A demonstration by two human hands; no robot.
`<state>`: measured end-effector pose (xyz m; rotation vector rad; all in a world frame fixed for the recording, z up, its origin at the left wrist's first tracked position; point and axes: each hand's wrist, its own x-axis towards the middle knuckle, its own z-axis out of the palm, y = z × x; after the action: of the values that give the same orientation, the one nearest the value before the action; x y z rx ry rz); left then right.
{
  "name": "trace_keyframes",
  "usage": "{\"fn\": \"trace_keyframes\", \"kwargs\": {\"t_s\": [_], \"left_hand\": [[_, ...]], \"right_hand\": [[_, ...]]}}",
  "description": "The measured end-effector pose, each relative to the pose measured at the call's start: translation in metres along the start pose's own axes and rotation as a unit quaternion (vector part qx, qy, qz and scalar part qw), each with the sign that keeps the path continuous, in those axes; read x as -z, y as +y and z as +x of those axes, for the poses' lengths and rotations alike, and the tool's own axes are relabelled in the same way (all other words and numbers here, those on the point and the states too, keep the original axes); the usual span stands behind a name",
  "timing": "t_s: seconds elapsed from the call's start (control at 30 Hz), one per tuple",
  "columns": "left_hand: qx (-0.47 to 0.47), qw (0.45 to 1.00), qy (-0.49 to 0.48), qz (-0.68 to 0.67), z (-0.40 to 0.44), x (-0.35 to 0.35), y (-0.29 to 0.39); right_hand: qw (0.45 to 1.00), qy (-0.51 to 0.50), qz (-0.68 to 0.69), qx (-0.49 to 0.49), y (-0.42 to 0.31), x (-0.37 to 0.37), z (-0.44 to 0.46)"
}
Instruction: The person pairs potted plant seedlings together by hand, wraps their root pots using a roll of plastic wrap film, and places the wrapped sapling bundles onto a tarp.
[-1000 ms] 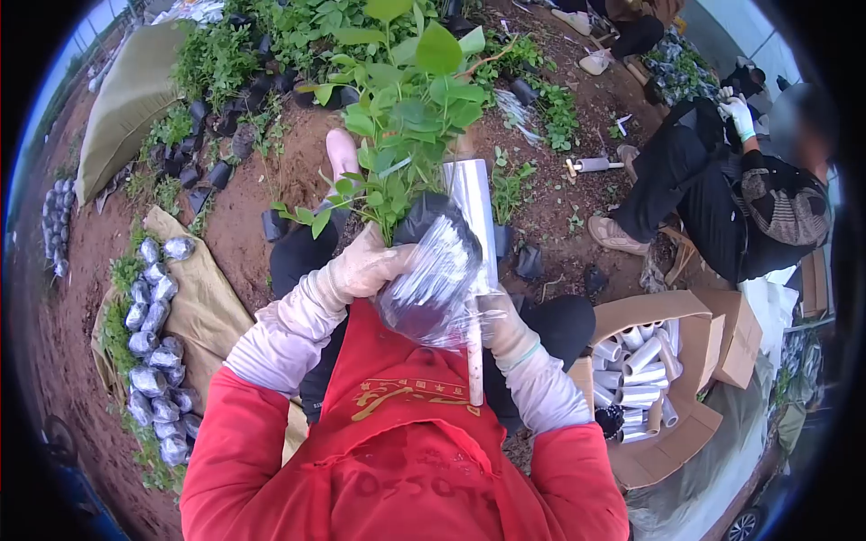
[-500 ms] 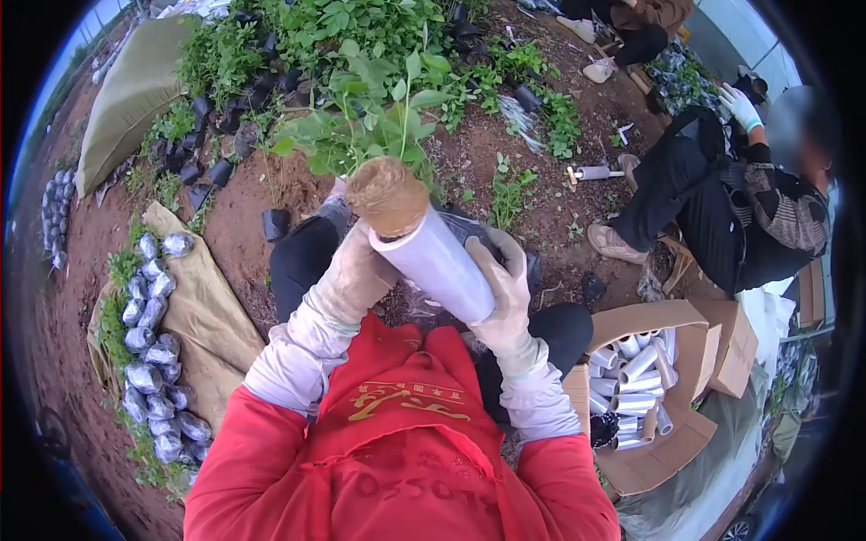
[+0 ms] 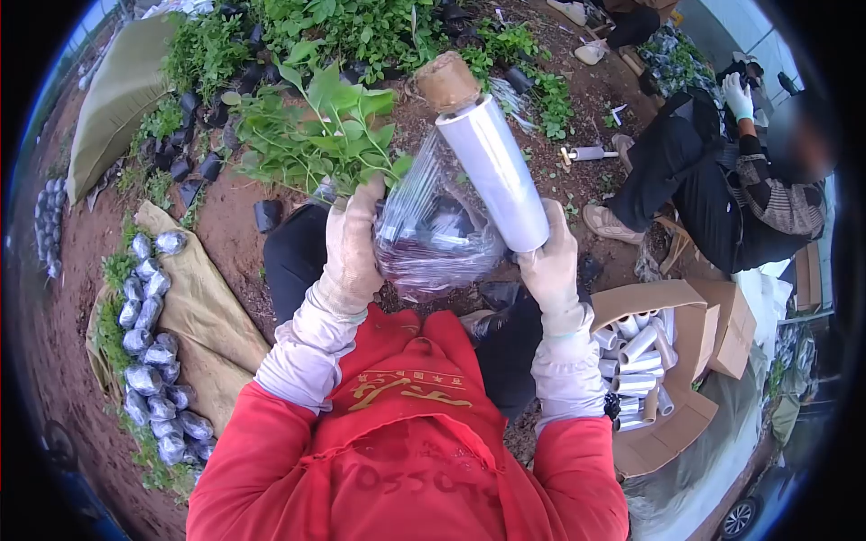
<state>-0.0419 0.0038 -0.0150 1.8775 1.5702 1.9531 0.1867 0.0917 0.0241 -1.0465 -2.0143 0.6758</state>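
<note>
Leafy green seedlings (image 3: 329,126) stick out to the upper left of a dark root bundle (image 3: 442,230) wrapped in clear film. My gloved left hand (image 3: 354,243) is closed round the bundle where the stems meet the film. A roll of clear stretch film (image 3: 498,171) leans upright to the bundle's right, with a brown core end at its top. My gloved right hand (image 3: 548,266) grips the roll's lower end. Film stretches between the roll and the bundle. The fingertips of my left hand are partly hidden.
Wrapped bundles (image 3: 149,361) lie beside a tan cloth (image 3: 203,316) at left. An open carton (image 3: 658,455) at right holds several film rolls. A co-worker (image 3: 713,189) sits at the right, another person is at the top right. Potted seedlings (image 3: 334,36) stand ahead.
The roll has swung from in front of the bundle to its right side, stretching film between them. The seedlings have tipped to the left, and my hands have moved apart.
</note>
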Motion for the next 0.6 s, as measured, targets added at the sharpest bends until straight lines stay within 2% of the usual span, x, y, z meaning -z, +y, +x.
{"fn": "trace_keyframes", "kwargs": {"t_s": [0.03,0.07,0.1,0.13,0.17,0.23,0.27,0.33,0.4,0.43,0.47,0.5,0.53,0.6], "left_hand": [[-0.027,1.000,0.009,-0.008,0.002,0.001,0.002],[-0.055,0.998,0.017,-0.015,0.006,0.003,0.006],[-0.137,0.987,0.030,0.074,0.019,0.006,0.010],[0.009,0.994,0.048,-0.093,0.023,0.004,0.009],[0.151,0.954,0.067,-0.252,0.029,0.002,0.007],[0.220,0.952,0.005,-0.213,0.026,0.011,-0.027],[0.252,0.948,-0.030,-0.191,0.024,0.016,-0.044],[0.357,0.885,-0.028,-0.298,0.037,0.022,-0.030],[0.307,0.898,-0.014,-0.315,0.035,0.023,-0.032],[0.268,0.903,-0.019,-0.335,0.030,0.026,-0.024],[0.305,0.860,-0.013,-0.409,0.032,0.026,-0.013],[0.343,0.810,-0.001,-0.476,0.034,0.026,0.000],[0.318,0.826,0.014,-0.465,0.033,0.019,0.004],[0.310,0.803,-0.047,-0.506,0.023,0.018,-0.008]], "right_hand": [[0.995,-0.056,0.013,-0.086,0.029,-0.004,0.013],[0.990,-0.098,-0.027,-0.098,0.052,-0.017,0.013],[0.982,-0.141,-0.067,-0.106,0.074,-0.030,0.014],[0.960,-0.235,-0.127,-0.082,0.076,-0.044,-0.001],[0.928,-0.323,-0.178,-0.046,0.078,-0.058,-0.016],[0.844,-0.432,-0.308,0.074,0.010,-0.045,-0.031],[0.838,-0.426,-0.283,0.191,0.000,-0.034,-0.036],[0.809,-0.329,-0.311,0.375,-0.016,-0.008,-0.033],[0.870,-0.279,-0.232,0.334,-0.031,0.025,-0.009],[0.939,-0.224,-0.058,0.255,-0.015,0.024,0.002],[0.981,-0.182,0.017,0.062,-0.007,0.020,0.000],[0.968,-0.162,0.191,-0.021,0.005,0.006,-0.004],[0.917,-0.139,0.359,-0.102,0.019,-0.017,-0.009],[0.840,-0.217,0.482,-0.125,0.042,-0.067,-0.024]]}}
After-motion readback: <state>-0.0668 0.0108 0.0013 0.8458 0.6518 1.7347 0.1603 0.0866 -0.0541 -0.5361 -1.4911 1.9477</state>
